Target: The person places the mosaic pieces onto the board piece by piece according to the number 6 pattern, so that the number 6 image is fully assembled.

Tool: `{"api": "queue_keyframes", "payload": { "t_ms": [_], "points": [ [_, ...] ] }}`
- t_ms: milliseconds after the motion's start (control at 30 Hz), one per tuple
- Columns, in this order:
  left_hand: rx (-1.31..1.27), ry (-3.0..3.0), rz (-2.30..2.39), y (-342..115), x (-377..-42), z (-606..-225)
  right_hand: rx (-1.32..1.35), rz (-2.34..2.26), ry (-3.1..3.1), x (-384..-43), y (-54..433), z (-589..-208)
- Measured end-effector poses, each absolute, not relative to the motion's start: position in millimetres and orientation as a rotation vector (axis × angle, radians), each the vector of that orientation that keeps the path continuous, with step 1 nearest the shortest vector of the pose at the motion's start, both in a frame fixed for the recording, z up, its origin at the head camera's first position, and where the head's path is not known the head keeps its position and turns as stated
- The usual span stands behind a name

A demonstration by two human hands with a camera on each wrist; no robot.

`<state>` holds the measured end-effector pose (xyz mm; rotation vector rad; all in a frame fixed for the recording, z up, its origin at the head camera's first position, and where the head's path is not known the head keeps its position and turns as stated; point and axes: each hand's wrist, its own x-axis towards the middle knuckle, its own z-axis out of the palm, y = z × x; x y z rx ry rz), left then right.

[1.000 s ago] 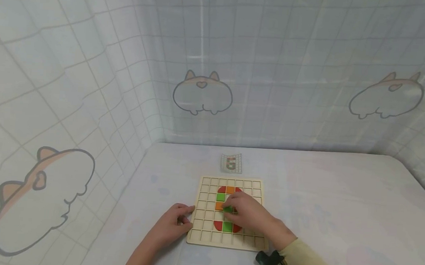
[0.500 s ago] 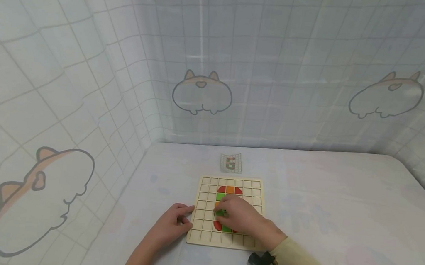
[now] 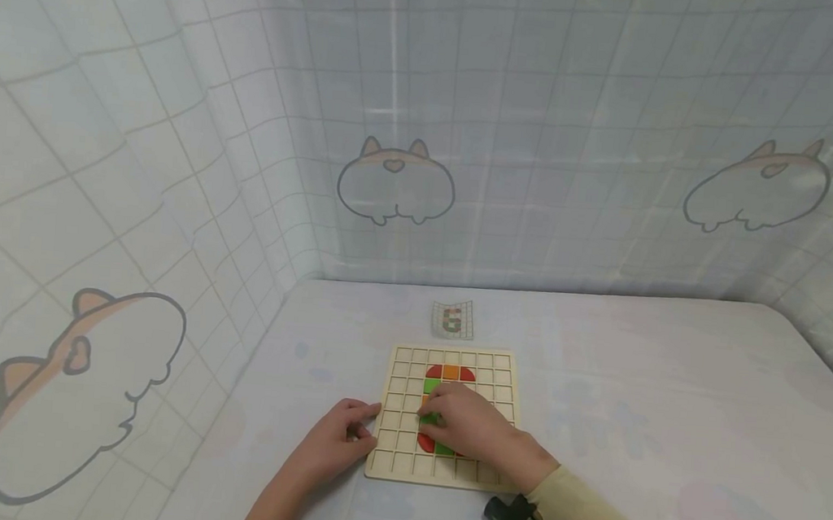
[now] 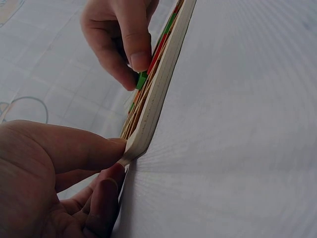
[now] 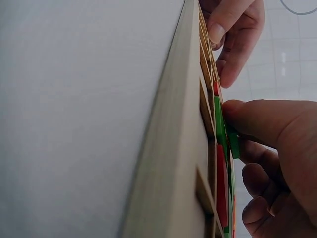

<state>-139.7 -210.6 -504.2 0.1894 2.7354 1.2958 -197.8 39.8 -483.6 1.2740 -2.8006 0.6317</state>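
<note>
A wooden grid board (image 3: 400,464) lies on the table, with several coloured tiles set in its cells. My left hand (image 3: 339,440) holds the board's left edge; in the left wrist view its thumb (image 4: 94,151) lies over the corner and its fingers are beneath. Over the middle of the grid, my right hand (image 3: 473,424) pinches a small green tile (image 4: 141,80) between thumb and fingers. The tile tilts at the grid surface in the left wrist view. Red and orange tiles (image 3: 451,372) form the top row, a green tile (image 3: 432,385) sits below it, and the right hand covers others.
Behind the board lies a small pattern card (image 3: 452,320) with a gridded, coloured G shape. A pale patterned cloth covers the table (image 3: 632,408). Curtains (image 3: 543,139) with cartoon animal prints hang at the back and sides.
My right hand has moved a little left and toward me with the green tile, over the grid's left column of tiles, and then stayed there. The left hand has kept its place.
</note>
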Motion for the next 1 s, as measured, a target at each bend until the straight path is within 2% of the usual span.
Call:
{"api": "queue_keyframes", "payload": {
  "t_ms": [733, 1000],
  "points": [
    [0.174, 2.748, 1.253, -211.8, -143.1, -506.2, 1.247, 0.724, -2.833, -199.0, 55.0, -479.5],
    [0.086, 2.745, 1.211, -212.6, -141.5, -503.3, 1.004, 0.762, -2.887, -204.8, 89.5, -473.2]
  ]
}}
